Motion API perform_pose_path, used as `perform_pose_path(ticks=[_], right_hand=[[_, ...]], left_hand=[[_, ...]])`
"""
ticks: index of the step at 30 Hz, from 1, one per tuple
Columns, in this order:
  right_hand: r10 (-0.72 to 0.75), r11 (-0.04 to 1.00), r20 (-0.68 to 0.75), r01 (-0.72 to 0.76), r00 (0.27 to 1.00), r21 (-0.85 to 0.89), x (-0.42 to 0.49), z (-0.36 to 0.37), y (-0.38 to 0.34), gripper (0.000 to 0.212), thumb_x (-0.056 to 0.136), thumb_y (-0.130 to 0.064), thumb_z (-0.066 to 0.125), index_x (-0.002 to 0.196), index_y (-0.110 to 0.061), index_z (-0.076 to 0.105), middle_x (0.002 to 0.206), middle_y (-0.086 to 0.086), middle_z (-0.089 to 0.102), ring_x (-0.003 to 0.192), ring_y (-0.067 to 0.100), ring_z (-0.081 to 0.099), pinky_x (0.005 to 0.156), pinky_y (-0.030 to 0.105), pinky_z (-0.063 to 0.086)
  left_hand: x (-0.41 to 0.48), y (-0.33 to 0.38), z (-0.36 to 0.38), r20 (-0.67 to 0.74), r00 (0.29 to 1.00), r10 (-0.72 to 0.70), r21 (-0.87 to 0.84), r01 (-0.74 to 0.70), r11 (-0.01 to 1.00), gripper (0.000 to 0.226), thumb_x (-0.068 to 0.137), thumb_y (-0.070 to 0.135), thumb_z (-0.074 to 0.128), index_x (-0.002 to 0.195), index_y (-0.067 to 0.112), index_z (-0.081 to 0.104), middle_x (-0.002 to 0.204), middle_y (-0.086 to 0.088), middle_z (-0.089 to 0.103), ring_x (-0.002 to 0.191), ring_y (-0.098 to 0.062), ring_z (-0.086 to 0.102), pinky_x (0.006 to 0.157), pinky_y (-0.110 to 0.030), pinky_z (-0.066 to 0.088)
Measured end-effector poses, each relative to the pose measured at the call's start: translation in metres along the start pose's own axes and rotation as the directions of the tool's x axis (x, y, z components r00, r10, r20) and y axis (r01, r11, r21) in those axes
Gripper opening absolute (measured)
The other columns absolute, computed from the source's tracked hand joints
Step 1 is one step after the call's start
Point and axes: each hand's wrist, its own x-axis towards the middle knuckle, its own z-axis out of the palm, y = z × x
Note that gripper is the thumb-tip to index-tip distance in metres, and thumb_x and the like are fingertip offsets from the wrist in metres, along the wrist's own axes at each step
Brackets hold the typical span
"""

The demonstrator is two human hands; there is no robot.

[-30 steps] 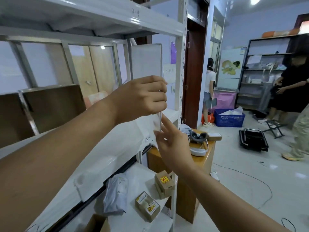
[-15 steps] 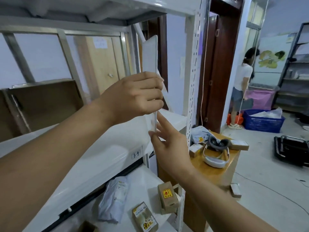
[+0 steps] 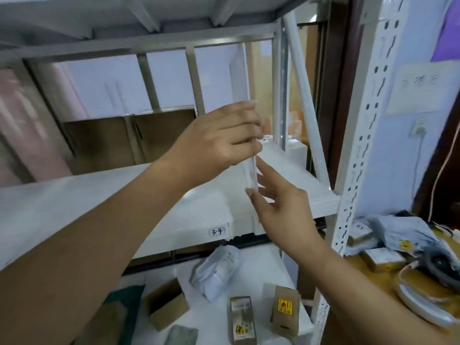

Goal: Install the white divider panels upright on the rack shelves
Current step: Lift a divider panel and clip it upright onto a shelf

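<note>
A white divider panel (image 3: 240,78) stands upright and edge-on above the white rack shelf (image 3: 124,202), near the shelf's right end. My left hand (image 3: 219,138) grips its front edge at mid-height, fingers wrapped around it. Just below, my right hand (image 3: 276,197) has its fingers spread against the panel's lower front edge, thumb on the left side. The panel's bottom end is hidden behind my hands, so I cannot tell whether it touches the shelf. The shelf's front lip carries a label reading 3-4 (image 3: 217,231).
A perforated white upright post (image 3: 358,150) rises right of the shelf, with a diagonal brace (image 3: 306,100) behind. The lower shelf (image 3: 261,265) holds a grey mailer bag (image 3: 219,272) and several small cardboard boxes (image 3: 283,312). A wooden table (image 3: 383,302) at right carries parcels and a headset.
The view has swung left and closer to the shelf. The panel has turned nearly edge-on and sits deeper over the shelf, both hands staying on its front edge.
</note>
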Motion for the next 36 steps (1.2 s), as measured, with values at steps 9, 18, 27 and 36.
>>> perform_pose_path(ticks=[9,18,27,36], right_hand=[[-0.015,1.000,0.042,0.015,0.999,0.002,0.033,-0.006,0.013,0.064,0.100,-0.026,0.068,0.156,-0.043,0.042,0.135,-0.005,0.070,0.108,-0.012,0.063,0.086,-0.007,0.040],[-0.014,0.997,0.087,0.007,0.996,0.071,0.051,-0.017,0.028,0.061,0.096,-0.031,0.073,0.149,-0.049,0.048,0.131,-0.011,0.070,0.107,-0.002,0.073,0.099,0.038,0.060],[-0.046,0.999,0.087,0.046,0.995,0.007,0.060,-0.025,0.032,0.060,0.098,-0.031,0.070,0.152,-0.044,0.047,0.132,-0.005,0.072,0.105,-0.001,0.073,0.097,0.024,0.059],[-0.057,0.996,0.071,0.052,0.996,0.075,0.057,-0.026,0.041,0.064,0.095,-0.035,0.072,0.150,-0.051,0.044,0.132,-0.005,0.073,0.104,0.004,0.075,0.095,0.041,0.062]], left_hand=[[-0.008,-0.004,0.026,0.106,0.993,-0.055,0.133,0.041,0.990,0.015,0.109,0.008,0.066,0.116,0.006,0.080,0.143,-0.016,0.067,0.143,-0.041,0.054,0.122,-0.064,0.037],[-0.008,-0.009,0.043,0.119,0.988,-0.103,0.107,0.090,0.990,0.016,0.110,0.009,0.065,0.103,0.005,0.078,0.131,-0.016,0.072,0.142,-0.039,0.055,0.114,-0.051,0.051],[0.002,-0.010,0.052,0.155,0.980,-0.126,0.084,0.114,0.990,0.008,0.105,0.014,0.073,0.102,0.007,0.077,0.124,-0.016,0.072,0.141,-0.037,0.054,0.122,-0.043,0.034],[0.018,-0.013,0.046,0.195,0.980,-0.048,0.026,0.044,0.999,0.007,0.103,0.010,0.073,0.099,0.005,0.077,0.115,-0.017,0.072,0.134,-0.040,0.058,0.117,-0.050,0.043]])
